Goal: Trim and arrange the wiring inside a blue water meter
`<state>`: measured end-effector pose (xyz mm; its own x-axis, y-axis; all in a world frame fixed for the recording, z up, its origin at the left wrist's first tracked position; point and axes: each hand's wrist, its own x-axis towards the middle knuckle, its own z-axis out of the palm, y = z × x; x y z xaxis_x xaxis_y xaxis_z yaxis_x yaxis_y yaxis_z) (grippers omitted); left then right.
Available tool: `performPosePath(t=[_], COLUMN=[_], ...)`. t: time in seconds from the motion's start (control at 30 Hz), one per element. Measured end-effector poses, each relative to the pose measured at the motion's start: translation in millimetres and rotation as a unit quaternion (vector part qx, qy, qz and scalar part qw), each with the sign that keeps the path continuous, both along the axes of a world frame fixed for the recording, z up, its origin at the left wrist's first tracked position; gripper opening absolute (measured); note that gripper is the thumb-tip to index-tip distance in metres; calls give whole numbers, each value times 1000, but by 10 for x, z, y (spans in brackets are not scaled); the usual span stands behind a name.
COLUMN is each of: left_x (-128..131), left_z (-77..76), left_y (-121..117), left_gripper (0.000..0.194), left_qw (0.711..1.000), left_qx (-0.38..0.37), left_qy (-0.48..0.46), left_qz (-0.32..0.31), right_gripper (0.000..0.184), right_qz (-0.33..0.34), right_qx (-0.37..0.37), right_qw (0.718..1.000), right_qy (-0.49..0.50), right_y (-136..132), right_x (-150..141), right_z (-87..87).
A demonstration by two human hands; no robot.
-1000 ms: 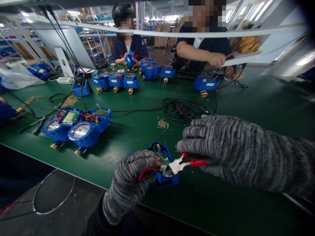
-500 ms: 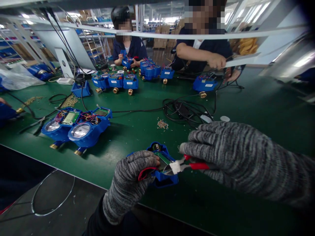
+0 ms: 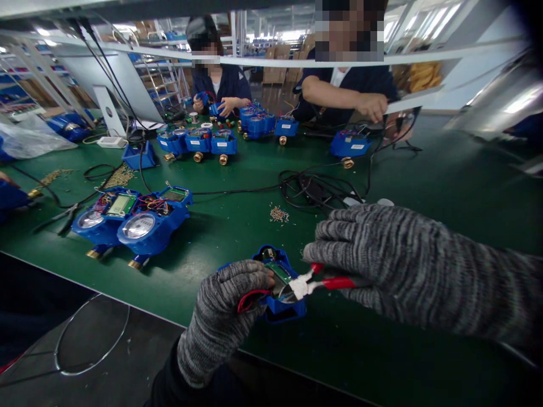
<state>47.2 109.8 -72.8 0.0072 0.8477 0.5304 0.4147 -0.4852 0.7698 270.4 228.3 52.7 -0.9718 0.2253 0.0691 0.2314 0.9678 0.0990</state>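
Both my hands wear grey knitted gloves. My left hand is closed on a blue water meter near the table's front edge, covering much of it. A green circuit board shows in its open housing, and a loop of red wire pokes out by my left fingers. My right hand grips diagonal cutters by their red handles. Their jaws reach into the housing beside the board; what lies between the jaws is too small to make out.
Two blue meters with clear dials stand on the green table at left. Small screws lie beyond my hands, near a coiled black cable. Across the table, two people handle other meters. Another pair of pliers lies far left.
My right hand and the cutters have shifted slightly left, with the jaws still in the housing. My left hand stays on the meter. One co-worker's hands have moved on their meter.
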Motion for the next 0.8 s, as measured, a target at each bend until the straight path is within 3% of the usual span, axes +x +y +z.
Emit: performPosePath(t=[0.2,0.5,0.67,0.8], left_x=[-5,-8,-8,-10], left_z=[3,-6,-13,-10], left_y=[-1,-2,-5,-16], left_gripper=[30,32,32,33], left_qw=[1000,1000,1000,1000], left_qx=[6,-5,-7,-4], left_qy=[5,2,-2,-1], left_qz=[-10,-24,-26,-24], right_gripper=[42,46,38,49], right_qz=[-10,1,31,23], right_qx=[-43,-31,16,-9], right_qw=[999,999,999,1000], right_qy=[-11,-9,14,16], right_y=[9,30,42,100], right_x=[54,41,-18,87], right_z=[-42,-52,-21,-106])
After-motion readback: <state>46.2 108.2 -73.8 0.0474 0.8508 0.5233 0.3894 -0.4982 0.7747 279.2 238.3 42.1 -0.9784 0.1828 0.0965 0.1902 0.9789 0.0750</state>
